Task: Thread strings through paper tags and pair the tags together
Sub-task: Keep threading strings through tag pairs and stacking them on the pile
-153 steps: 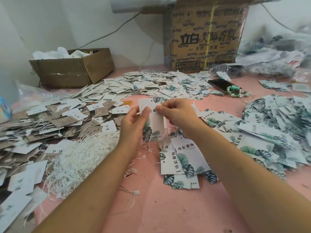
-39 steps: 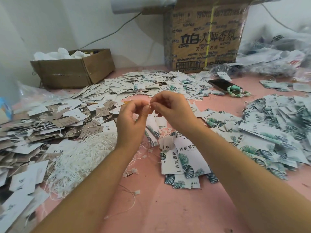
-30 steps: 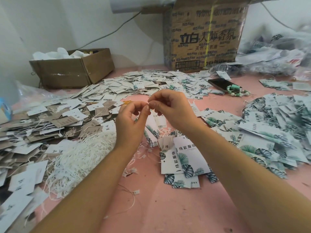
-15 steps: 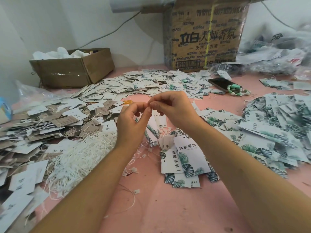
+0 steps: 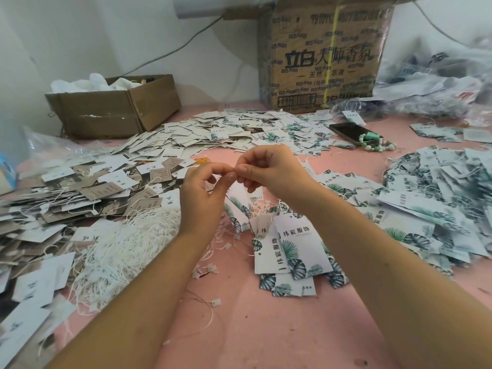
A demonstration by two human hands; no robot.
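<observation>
Left hand [image 5: 202, 193], right hand [image 5: 269, 171]: fingers pinched tip-to-tip, likely on string, too thin to see; leaf-print tags [image 5: 235, 209] dangle below. A slipped pinch risks unthreading.

Right where the left hand [image 5: 202, 198] and right hand [image 5: 269, 174] meet fingertip to fingertip, whatever they pinch is too fine for us to make out, and the leaf-print tags [image 5: 235, 206] just below are half hidden behind the fingers and wrists. Up top, the printed carton [image 5: 324, 57] is chopped off by the frame, the blue object [image 5: 6, 171] at the left edge gives us only a sliver, and the plastic bags [image 5: 439, 83] far right are a blur. One end of the phone [image 5: 346, 130] sits covered by beads [image 5: 375, 142].
</observation>
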